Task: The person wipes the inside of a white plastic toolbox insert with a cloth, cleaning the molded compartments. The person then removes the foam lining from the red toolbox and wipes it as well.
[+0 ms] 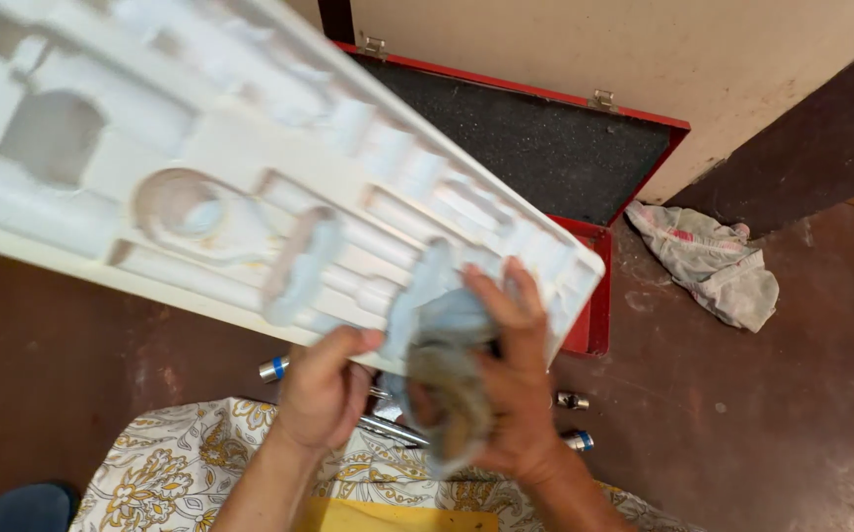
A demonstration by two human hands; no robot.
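Note:
My left hand (324,384) grips the near edge of a large white moulded plastic tray (200,167) with many shaped recesses, held tilted above the floor. My right hand (516,384) presses a pale blue, dirt-stained cloth (442,355) against the tray's near right part. The cloth hangs down between my two hands.
An open red metal case (599,296) with black foam lining lies behind the tray against a beige wall. A crumpled white rag (713,261) lies on the brown floor at right. Metal sockets (573,400) and a chrome tool (393,429) lie below my hands beside a floral cloth (171,463).

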